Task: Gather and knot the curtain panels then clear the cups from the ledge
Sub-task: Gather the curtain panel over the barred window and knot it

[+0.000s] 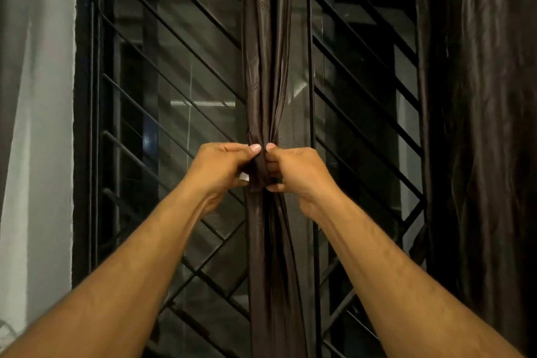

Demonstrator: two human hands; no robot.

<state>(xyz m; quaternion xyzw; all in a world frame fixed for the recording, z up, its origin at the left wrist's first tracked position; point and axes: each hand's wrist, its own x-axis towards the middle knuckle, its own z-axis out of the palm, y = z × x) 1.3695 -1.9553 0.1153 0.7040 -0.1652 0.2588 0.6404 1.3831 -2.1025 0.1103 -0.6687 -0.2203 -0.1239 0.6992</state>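
Satiny dark-brown curtain panel [266, 67] hangs bunched into a narrow rope before the diagonal metal window grille [174, 73]; I see my left hand [223, 171] and right hand [293, 173] both pinching its wrapped, creased middle.

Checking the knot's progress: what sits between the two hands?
In the head view, the gathered curtain panel runs between left hand and right hand, each pinching it.

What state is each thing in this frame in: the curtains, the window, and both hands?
Centre curtain panel: gathered into a narrow bunch, cinched at the middle by a band of fabric.
Right curtain: hanging loose, ungathered.
Window grille: closed behind the bunch.
Left hand: fingers curled, pinching the bunch at the cinch.
Right hand: fingers curled, pinching the bunch from the other side.
Cups and ledge: not in view.
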